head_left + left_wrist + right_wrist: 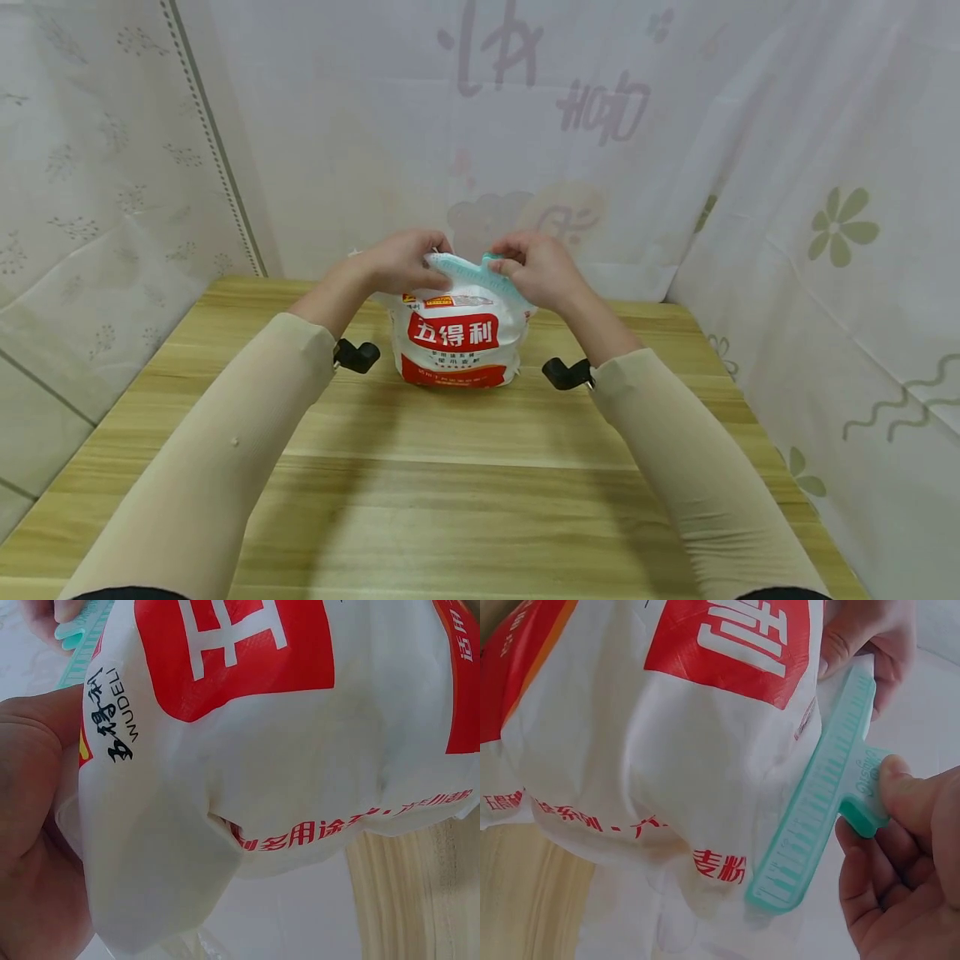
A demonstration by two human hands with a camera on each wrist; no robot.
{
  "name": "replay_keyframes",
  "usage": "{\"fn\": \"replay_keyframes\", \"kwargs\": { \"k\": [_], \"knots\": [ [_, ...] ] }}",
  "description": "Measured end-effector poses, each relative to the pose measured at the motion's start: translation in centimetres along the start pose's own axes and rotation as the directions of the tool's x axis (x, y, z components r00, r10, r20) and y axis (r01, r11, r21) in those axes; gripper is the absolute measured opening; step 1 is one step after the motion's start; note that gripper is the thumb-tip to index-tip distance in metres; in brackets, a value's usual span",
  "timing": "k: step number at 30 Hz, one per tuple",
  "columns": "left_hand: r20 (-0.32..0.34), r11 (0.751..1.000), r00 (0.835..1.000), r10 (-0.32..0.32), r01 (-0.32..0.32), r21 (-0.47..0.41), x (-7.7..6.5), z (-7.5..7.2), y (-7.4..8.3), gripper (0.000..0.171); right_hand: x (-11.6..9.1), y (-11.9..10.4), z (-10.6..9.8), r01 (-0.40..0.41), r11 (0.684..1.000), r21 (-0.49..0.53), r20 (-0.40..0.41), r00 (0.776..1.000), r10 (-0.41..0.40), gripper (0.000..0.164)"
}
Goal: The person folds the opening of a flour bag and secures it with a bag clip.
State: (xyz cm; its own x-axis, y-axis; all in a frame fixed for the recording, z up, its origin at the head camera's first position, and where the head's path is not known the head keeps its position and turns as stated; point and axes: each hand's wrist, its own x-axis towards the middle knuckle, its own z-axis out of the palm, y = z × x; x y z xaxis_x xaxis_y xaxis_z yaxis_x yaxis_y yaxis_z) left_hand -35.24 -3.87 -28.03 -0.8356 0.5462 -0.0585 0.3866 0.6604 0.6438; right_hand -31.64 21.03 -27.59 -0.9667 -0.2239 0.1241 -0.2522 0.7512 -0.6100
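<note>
A white and red flour bag (457, 358) stands upright on the wooden table, its front printed with large characters. Along its top edge lies a long mint-green bag clip (814, 802). With thumb in front and fingers behind, my left hand (401, 260) grips the upper left of the bag. My right hand (546, 268) pinches the clip's raised handle between thumb and fingers, as the right wrist view shows up close. In the left wrist view the bag's side fills most of the picture, and the left fingertips are hidden behind it.
The wooden table (435, 500) reaches toward me from a pale printed cloth backdrop (360, 125). Similar cloth hangs at both sides. Black camera mounts (357, 357) stick out from the sleeves near the bag's sides.
</note>
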Motion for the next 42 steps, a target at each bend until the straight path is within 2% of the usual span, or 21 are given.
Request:
{"fn": "replay_keyframes", "kwargs": {
  "k": [5,9,15,18,23,25,29,37,42],
  "knots": [
    [0.005,0.998,1.000,0.013,-0.013,0.060,0.1,-0.1,0.0,0.030,-0.3,0.3,0.0,0.037,0.999,0.014,0.013,0.999,-0.038,0.034],
    [0.019,0.983,0.999,0.039,-0.042,0.176,0.0,-0.9,0.5,0.029,-0.4,0.6,0.1,0.056,0.997,0.047,0.012,0.998,-0.057,0.036],
    [0.038,0.920,0.998,0.055,-0.066,0.387,-0.6,-2.7,2.4,0.029,-1.0,0.8,-0.5,0.063,0.994,0.094,0.002,0.998,-0.064,0.040],
    [0.020,0.901,0.998,0.062,-0.064,0.428,-1.1,-3.4,3.2,0.027,-1.2,1.1,-0.8,0.070,0.991,0.117,-0.005,0.998,-0.070,0.040],
    [-0.030,0.853,0.992,0.124,-0.091,0.513,-2.0,-4.3,4.2,0.024,-1.5,1.5,-1.1,0.070,0.989,0.132,-0.017,0.998,-0.068,0.039],
    [-0.048,0.844,0.989,0.143,-0.097,0.528,-2.2,-4.7,4.5,0.024,-1.6,1.6,-1.2,0.069,0.988,0.137,-0.022,0.998,-0.067,0.039],
    [-0.064,0.850,0.985,0.161,-0.105,0.517,-2.5,-5.0,4.7,0.022,-1.6,1.8,-1.3,0.064,0.986,0.154,-0.014,0.998,-0.062,0.044],
    [-0.101,0.833,0.969,0.225,-0.138,0.535,-2.5,-4.8,4.8,0.026,-1.4,2.4,-1.2,0.042,0.980,0.193,0.021,0.999,-0.047,0.050],
    [-0.117,0.807,0.955,0.272,-0.160,0.569,-2.3,-4.8,5.2,0.026,-1.3,3.3,-1.2,-0.015,0.976,0.219,0.107,0.994,-0.009,0.067]
  ]
}}
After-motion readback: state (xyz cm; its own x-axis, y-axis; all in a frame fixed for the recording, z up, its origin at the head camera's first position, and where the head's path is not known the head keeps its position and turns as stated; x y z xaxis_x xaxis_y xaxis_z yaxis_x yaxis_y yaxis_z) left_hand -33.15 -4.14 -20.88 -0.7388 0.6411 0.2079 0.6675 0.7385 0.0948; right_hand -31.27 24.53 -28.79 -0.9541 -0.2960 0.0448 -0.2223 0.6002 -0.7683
